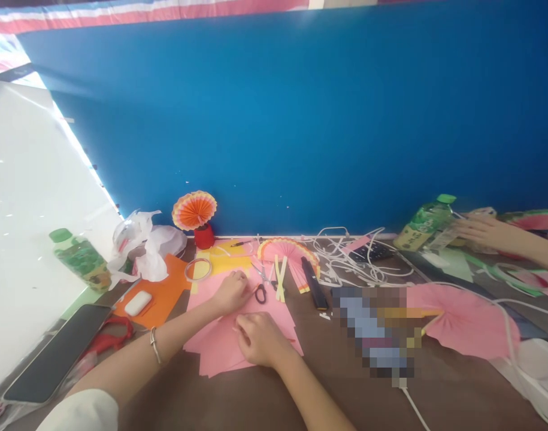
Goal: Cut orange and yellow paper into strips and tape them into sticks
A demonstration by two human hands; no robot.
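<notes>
A stack of pink paper [215,338] lies on the brown table in front of me, its sheets slightly fanned. My left hand [235,292] rests over its upper part, fingers curled at the paper, close to the dark-handled scissors [261,292]. Just below and to the right, my right hand [261,338] is closed, with thumb and fingertips pinched at the pink paper. The fingertips of both hands are partly hidden. Two crossed pale yellow strips [280,278] and a pleated pink paper fan [289,254] with a yellow-orange edge lie past the scissors.
Left are a phone [58,353], red scissors [109,335], a white case [138,303], orange paper [168,287] and a green bottle [82,260]. An orange rosette [195,211] stands behind. White cables [336,263], a pink fan [471,320] and another person's hand [484,230] are right.
</notes>
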